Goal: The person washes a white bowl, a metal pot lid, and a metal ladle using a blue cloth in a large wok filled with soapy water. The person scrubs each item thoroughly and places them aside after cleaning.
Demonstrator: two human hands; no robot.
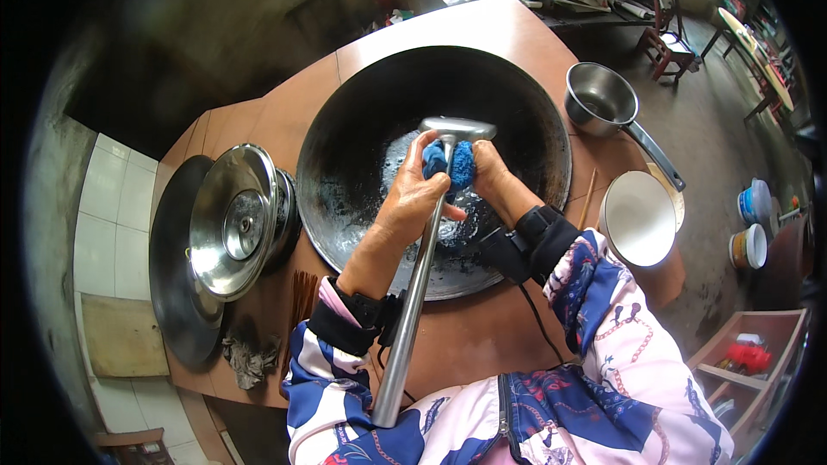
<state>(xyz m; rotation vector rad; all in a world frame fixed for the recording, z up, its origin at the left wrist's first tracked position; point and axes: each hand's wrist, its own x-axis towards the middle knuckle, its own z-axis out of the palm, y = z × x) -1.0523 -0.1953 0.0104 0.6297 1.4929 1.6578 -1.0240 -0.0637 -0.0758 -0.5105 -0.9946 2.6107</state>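
A large, dark wok [342, 142] is set into the tiled stove top, with wet, shiny patches inside. Over it, my left hand [413, 190] grips the neck of a long-handled metal ladle or turner [413, 297], its head at the top and its handle end near my jacket. A blue scrubbing cloth [461, 165] is pressed around the neck just below the head. My right hand [492, 171] holds this cloth from the right side; its fingers are partly hidden behind the cloth.
Left of the wok lie a shiny metal lid or basin [216, 252], a dark wok lid [171, 310], a crumpled rag [251, 361] and a bamboo brush [302, 294]. To the right are a metal saucepan [591, 119], a white bowl [636, 219] and a wooden chopstick [588, 199].
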